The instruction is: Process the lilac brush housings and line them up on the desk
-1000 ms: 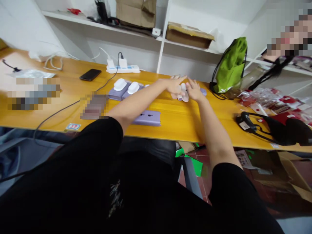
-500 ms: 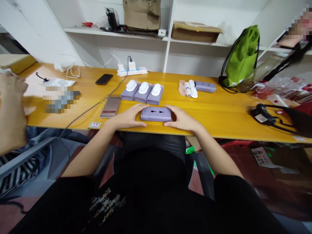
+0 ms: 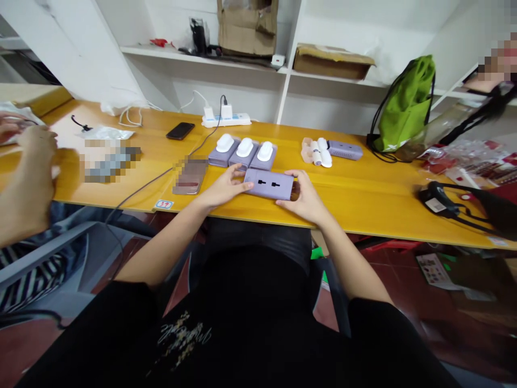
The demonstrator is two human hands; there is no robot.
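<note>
A flat purple socket block (image 3: pixel 270 184) with dark slots on top is gripped at both ends, just above the yellow table (image 3: pixel 363 199). My left hand (image 3: pixel 222 188) curls round its left end. My right hand (image 3: pixel 304 198) curls round its right end. Just behind it stand three purple blocks with white caps (image 3: pixel 243 152) side by side. Further right lie a few white plug parts (image 3: pixel 317 151) and another purple block (image 3: pixel 344 150).
A phone (image 3: pixel 190 176) on a grey cable lies left of my hands, a black phone (image 3: pixel 180 130) and a white power strip (image 3: pixel 226 118) further back. A green drawstring bag (image 3: pixel 406 108) stands at right, black straps (image 3: pixel 456 202) beyond. Another person's hand (image 3: pixel 30 178) is at far left.
A second ago both hands were at the white plug parts at the back. They came back to the near purple block, took its ends, and have now raised and tilted it slightly.
</note>
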